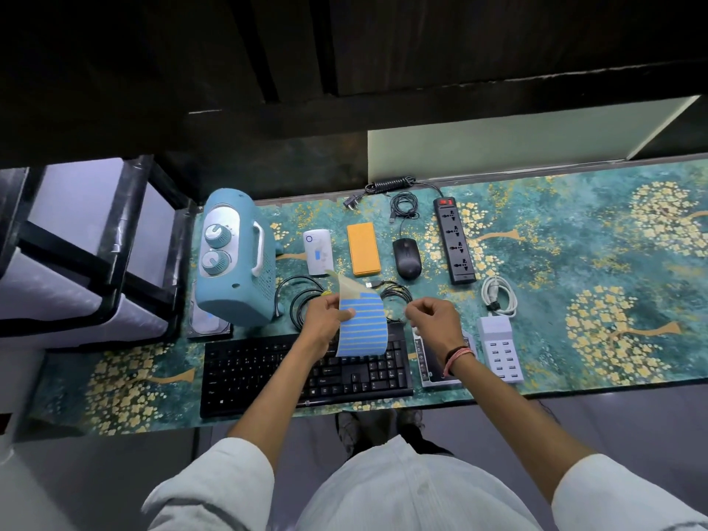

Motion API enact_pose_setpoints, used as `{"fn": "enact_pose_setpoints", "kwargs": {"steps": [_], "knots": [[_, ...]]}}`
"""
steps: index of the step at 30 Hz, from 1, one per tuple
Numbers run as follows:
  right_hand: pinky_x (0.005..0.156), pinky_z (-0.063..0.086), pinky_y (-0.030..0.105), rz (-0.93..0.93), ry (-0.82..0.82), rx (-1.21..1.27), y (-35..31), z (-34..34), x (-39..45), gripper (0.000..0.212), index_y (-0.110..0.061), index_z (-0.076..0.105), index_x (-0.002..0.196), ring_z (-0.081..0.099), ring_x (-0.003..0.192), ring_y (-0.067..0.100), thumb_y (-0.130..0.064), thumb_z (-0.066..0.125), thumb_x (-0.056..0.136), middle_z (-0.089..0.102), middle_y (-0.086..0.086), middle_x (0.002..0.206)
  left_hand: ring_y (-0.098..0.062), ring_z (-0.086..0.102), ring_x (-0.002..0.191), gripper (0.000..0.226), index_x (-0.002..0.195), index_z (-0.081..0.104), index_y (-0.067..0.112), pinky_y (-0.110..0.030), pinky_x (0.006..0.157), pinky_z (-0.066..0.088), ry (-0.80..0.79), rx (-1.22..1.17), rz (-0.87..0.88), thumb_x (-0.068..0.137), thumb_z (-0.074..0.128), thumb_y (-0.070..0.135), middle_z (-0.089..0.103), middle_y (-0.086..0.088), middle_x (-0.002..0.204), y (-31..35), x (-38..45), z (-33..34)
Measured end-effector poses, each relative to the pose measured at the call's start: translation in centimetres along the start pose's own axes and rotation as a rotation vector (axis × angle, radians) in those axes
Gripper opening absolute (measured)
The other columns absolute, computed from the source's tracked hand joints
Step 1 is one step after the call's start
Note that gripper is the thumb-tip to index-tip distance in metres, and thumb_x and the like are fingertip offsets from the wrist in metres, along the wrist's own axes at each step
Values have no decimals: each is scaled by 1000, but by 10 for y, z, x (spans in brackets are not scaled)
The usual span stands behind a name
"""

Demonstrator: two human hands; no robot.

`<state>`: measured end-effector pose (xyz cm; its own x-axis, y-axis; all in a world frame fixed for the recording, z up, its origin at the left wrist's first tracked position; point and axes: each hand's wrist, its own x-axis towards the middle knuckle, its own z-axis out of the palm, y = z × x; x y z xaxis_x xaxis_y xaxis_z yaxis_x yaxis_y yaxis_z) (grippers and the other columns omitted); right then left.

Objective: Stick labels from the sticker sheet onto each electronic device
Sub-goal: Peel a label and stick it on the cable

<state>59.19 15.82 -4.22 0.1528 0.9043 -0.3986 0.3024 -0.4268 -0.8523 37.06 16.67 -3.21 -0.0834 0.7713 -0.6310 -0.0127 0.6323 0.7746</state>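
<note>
My left hand holds up a sticker sheet with blue strip labels, its top part peeled bare. My right hand hovers just right of the sheet with fingertips pinched together; whether a label is between them I cannot tell. Laid out on the table are a teal heater, a white router bearing a blue label, an orange power bank, a black mouse, a black power strip, a white USB charger, a black keyboard and a hard drive under the heater.
A green floral table cover lies under everything. Black coiled cables lie behind my hands, a white cable above the charger. A device sits partly hidden under my right wrist. A dark shelf rack stands at left.
</note>
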Motion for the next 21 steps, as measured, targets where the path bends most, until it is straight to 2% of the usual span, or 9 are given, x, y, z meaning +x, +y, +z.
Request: {"fn": "enact_pose_setpoints", "kwargs": {"steps": [2, 5, 7, 9, 11, 16, 21], "knots": [[71, 57, 37, -51, -40, -18, -3, 3, -1, 11, -12, 76, 78, 62, 67, 15, -19, 73, 86, 71, 7, 71, -22, 76, 96, 31, 121, 70, 2, -42, 90, 60, -59, -6, 34, 92, 65, -7, 78, -7, 108, 0, -5, 9], [77, 58, 32, -109, -86, -46, -11, 10, -2, 15, -13, 79, 91, 70, 81, 15, -27, 77, 87, 75, 1, 84, -27, 74, 105, 33, 125, 69, 2, -43, 91, 60, -160, -18, 99, 94, 64, -6, 77, -10, 114, -4, -16, 20], [77, 56, 28, -150, -90, -84, -16, 14, -4, 20, -12, 79, 93, 69, 83, 14, -30, 79, 85, 74, -1, 86, -25, 72, 110, 33, 125, 69, 2, -37, 92, 59, -207, -25, 133, 94, 63, -6, 76, -9, 118, -7, -22, 26], [75, 55, 26, -176, -90, -121, -18, 17, -5, 21, -11, 78, 91, 68, 80, 14, -30, 80, 84, 73, -1, 83, -23, 72, 109, 33, 125, 69, 1, -30, 87, 59, -217, -32, 149, 94, 62, -7, 75, -10, 118, -9, -28, 30], [74, 57, 30, -186, -82, -142, -17, 17, -4, 20, -10, 78, 87, 69, 79, 17, -29, 81, 83, 73, 1, 79, -26, 73, 106, 33, 125, 69, -1, -28, 82, 59, -209, -48, 144, 94, 61, -9, 75, -13, 116, -10, -30, 31], [80, 59, 37, -170, -109, -127, -16, 11, -3, 10, -9, 80, 87, 71, 77, 18, -19, 79, 85, 73, -1, 76, -35, 73, 105, 30, 123, 70, 1, -40, 86, 60, -200, -25, 130, 95, 61, -7, 76, -16, 114, -14, -31, 29], [74, 62, 42, -103, -91, -32, -7, 6, 0, 10, -13, 80, 82, 69, 70, 15, -22, 76, 85, 75, -1, 73, -30, 73, 105, 34, 124, 69, 2, -37, 86, 60, -166, -42, 114, 93, 60, -9, 76, -13, 115, -16, -29, 26]]}}
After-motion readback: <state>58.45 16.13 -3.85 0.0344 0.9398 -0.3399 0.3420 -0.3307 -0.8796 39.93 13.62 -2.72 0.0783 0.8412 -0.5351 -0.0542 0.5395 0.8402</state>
